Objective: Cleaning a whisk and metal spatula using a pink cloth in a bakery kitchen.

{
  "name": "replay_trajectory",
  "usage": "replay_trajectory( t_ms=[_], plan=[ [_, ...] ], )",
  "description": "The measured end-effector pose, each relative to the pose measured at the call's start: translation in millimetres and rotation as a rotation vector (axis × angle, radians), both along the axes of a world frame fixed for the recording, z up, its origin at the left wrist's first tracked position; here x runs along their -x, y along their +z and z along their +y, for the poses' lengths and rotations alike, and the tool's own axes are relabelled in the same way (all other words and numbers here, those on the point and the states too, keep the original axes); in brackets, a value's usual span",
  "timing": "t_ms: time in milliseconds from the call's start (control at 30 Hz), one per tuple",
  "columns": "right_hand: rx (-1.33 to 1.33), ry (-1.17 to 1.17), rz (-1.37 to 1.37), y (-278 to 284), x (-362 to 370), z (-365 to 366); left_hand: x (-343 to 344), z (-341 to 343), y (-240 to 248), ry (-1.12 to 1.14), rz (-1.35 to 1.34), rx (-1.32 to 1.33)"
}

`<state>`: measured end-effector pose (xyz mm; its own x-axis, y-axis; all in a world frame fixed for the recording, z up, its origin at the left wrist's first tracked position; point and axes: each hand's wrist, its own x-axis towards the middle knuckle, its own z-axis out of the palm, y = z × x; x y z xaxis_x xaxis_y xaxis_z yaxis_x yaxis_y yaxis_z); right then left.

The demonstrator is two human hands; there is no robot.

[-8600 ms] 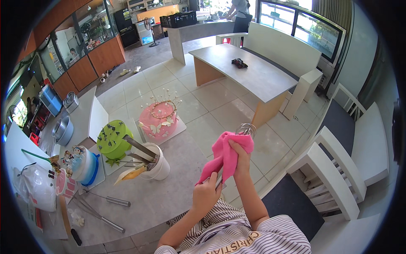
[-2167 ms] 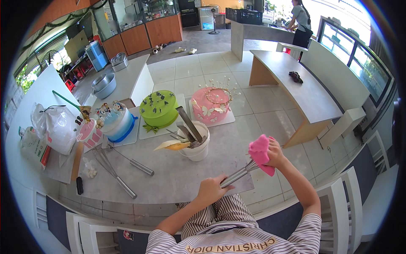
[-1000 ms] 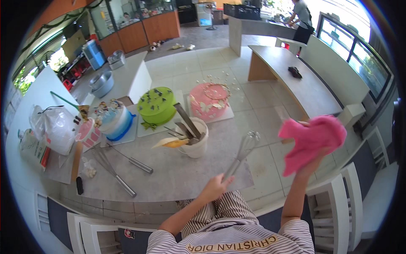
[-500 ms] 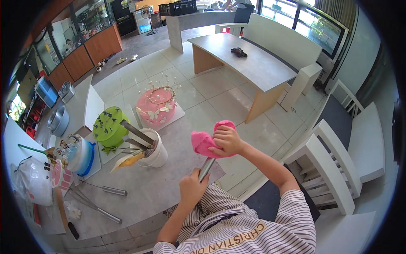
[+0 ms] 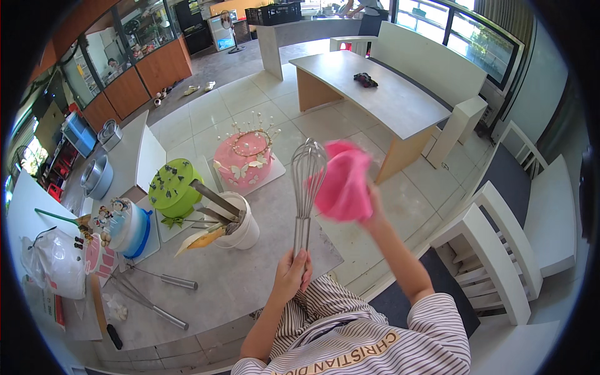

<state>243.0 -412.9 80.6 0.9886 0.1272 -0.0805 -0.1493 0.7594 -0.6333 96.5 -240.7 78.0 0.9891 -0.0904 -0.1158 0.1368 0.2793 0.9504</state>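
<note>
My left hand (image 5: pixel 291 272) grips the handle of a metal whisk (image 5: pixel 306 181), held upright over the near edge of the grey counter (image 5: pixel 250 281). My right hand (image 5: pixel 373 206) holds a pink cloth (image 5: pixel 342 181) bunched against the right side of the whisk's wire head. Just left of the whisk stands a white tub (image 5: pixel 240 222) with several tools and a piping bag in it. Behind the tub sit a pink cake (image 5: pixel 244 159) with a crown and a green cake (image 5: pixel 172 187).
A blue cake (image 5: pixel 122 225), a plastic bag (image 5: pixel 59 262) and two more whisks (image 5: pixel 150 294) lie on the counter's left part. White chairs (image 5: pixel 494 262) stand to my right. A long grey table (image 5: pixel 381 94) is beyond; a person stands far back.
The whisk was first rubbed with the cloth, then lowered to the counter while the cloth swung away right. Now the whisk is raised upright and the cloth is back on its wires.
</note>
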Motion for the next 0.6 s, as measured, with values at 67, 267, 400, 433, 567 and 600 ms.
replay_trajectory(
  t_ms=[67,267,400,433,567,600],
  plan=[
    [-0.245,0.511,0.240,2,51,23,-13,-5,4,-0.021,0.000,0.001],
    [-0.179,0.179,-0.034,-18,48,22,-29,-12,-36,-0.224,0.122,-0.070],
    [-0.015,-0.014,-0.083,18,32,16,-4,-33,-35,-0.250,0.142,-0.022],
    [0.008,-0.015,-0.083,25,31,17,-6,-32,-34,-0.265,0.164,-0.008],
    [0.058,-0.080,-0.173,25,21,27,-7,-26,-18,-0.228,0.157,-0.064],
    [0.057,-0.085,-0.173,26,20,32,-8,-21,-15,-0.224,0.142,-0.068]
  ],
)
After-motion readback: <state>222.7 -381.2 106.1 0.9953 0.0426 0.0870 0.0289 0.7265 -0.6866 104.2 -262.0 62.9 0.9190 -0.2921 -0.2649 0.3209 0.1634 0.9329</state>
